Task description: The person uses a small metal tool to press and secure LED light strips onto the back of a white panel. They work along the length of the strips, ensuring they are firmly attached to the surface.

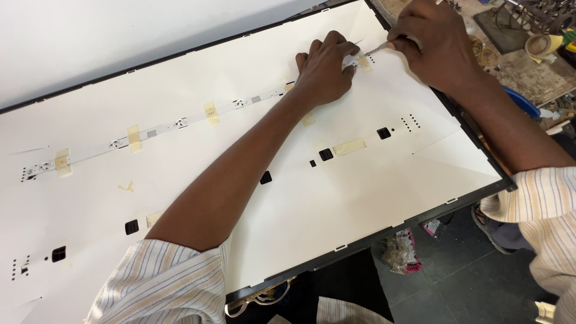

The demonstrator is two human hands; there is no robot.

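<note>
Head view: a large white reflector panel (pixel 336 198) in a dark frame lies flat and fills most of the frame. An LED backlight strip (pixel 180 123) runs along the panel's upper part from its left edge towards the top right corner, fastened at intervals with pieces of beige masking tape (pixel 133 138).

The left hand (pixel 324 69) rests palm down on the strip's right end near that corner, its fingers curled and pressing on the strip rather than grasping it. The right hand (pixel 429 45) pinches a thin metal tool (pixel 373 49), tip directed at the strip end beside a tape piece (pixel 364 63).

Judgement: work on the strip's end near the top right corner is in hand; the following move calls for a steady tip and firm hold-down.

Containers: a small clear packet (pixel 401 251) on the dark floor below the panel's lower edge holds small parts; kind cannot be told.
</note>
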